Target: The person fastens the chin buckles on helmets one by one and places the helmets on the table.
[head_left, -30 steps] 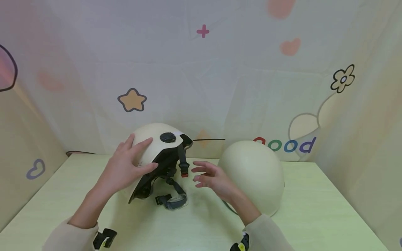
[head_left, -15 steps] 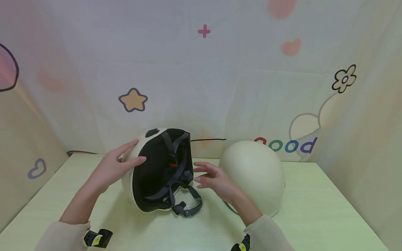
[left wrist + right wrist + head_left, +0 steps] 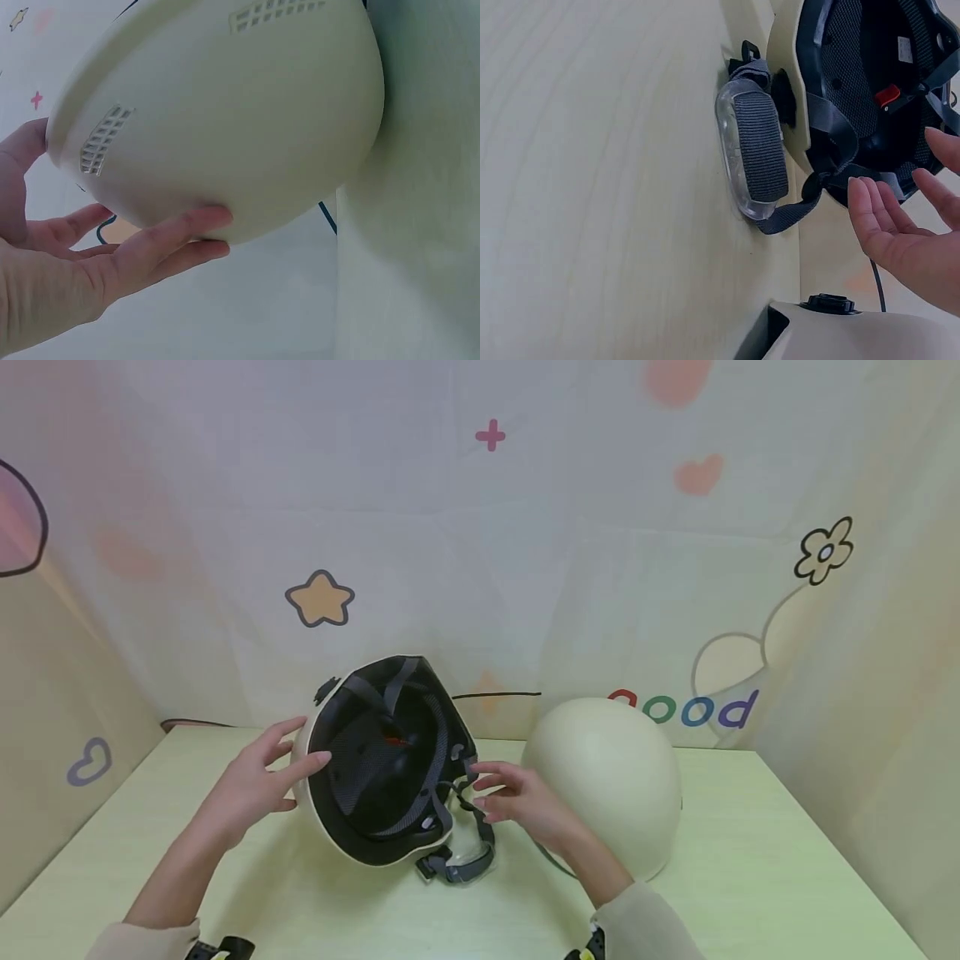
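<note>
A cream helmet with a black lining lies tilted on its side on the table, its opening turned towards me. My left hand holds it at the left, thumb by the rim. In the left wrist view, other fingers rest on the pale shell below two vent grilles. A grey chin strap with a clear pad hangs from the helmet onto the table. Beside the helmet's right edge, my right hand has loosely bent fingers, close to the straps and holding nothing. A red buckle part shows inside.
A second cream helmet stands dome up to the right, partly behind my right forearm. The pale wooden table ends at a printed cloth backdrop, with cloth on both sides too.
The left helmet has been turned from showing its outer shell to showing its inside. My left hand has moved left and down with it. The right hand has barely moved.
</note>
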Available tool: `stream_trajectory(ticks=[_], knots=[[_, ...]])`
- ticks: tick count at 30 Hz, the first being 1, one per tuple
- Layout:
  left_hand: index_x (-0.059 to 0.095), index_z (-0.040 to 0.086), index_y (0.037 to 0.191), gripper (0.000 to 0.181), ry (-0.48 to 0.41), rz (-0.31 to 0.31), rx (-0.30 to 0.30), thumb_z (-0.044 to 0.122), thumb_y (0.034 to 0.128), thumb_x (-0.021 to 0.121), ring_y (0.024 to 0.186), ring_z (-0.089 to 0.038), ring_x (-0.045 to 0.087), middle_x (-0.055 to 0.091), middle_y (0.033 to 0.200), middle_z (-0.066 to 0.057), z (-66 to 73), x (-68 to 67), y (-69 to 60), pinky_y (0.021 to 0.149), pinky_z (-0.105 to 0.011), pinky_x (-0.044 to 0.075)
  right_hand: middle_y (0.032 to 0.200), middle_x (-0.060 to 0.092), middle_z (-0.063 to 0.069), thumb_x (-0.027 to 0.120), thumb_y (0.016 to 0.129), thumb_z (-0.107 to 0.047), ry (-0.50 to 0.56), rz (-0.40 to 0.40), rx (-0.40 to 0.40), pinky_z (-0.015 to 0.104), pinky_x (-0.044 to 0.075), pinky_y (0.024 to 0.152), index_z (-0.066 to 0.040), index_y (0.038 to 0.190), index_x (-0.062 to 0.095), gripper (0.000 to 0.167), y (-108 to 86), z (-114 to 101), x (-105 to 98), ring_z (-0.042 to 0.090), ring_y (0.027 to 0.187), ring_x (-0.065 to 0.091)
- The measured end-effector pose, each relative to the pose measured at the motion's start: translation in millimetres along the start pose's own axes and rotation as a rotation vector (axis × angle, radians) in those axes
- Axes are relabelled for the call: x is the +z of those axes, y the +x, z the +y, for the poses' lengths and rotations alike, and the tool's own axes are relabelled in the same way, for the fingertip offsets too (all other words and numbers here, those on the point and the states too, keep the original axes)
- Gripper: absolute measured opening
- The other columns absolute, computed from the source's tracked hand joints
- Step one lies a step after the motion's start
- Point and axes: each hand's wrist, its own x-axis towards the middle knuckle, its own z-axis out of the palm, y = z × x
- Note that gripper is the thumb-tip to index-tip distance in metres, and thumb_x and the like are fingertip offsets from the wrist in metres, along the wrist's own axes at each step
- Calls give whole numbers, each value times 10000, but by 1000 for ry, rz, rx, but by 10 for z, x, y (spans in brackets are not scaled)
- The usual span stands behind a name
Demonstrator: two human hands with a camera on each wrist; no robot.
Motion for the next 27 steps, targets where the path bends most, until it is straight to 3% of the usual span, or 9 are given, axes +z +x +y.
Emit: stream_trajectory(ticks=[11,17,22,25,27], knots=[[188,25,1423,782,-55,1,-41,352,863,626,1155,-388,467,300,1366,-311,-90,86,-110,743,-368,523,1159,456,240,612,846,-21,-19,-27,51,412,495,798,58,1270,456,458,-39,96,86,315,887,577],[252,-41,1379,758,-5,-28,-63,348,855,636,1047,-341,560,381,1312,-318,-168,112,-126,770,-367,513,1213,413,224,620,846,-33,-31,-12,44,413,497,787,34,1284,456,473,-45,107,93,296,818,606],[210,-29,1409,839,55,-30,-76,349,821,675,1210,-409,400,255,1422,-260,-235,66,-104,881,-500,420,1237,384,239,605,847,-5,-9,-2,28,412,503,783,10,1304,448,484,-48,96,65,322,839,599],[46,11,1450,968,-14,-49,-74,286,801,709,1263,-447,289,109,1467,-257,-258,40,-87,889,-512,417,1201,391,222,602,848,-1,4,3,27,414,501,789,-12,1312,451,488,-50,81,59,356,858,590],[-52,78,1459,1043,-62,-58,-56,230,785,729,1251,-473,289,77,1463,-282,-265,29,-81,861,-499,443,1156,407,208,596,850,5,12,2,21,421,498,794,-14,1313,451,485,-50,70,62,367,852,589]])
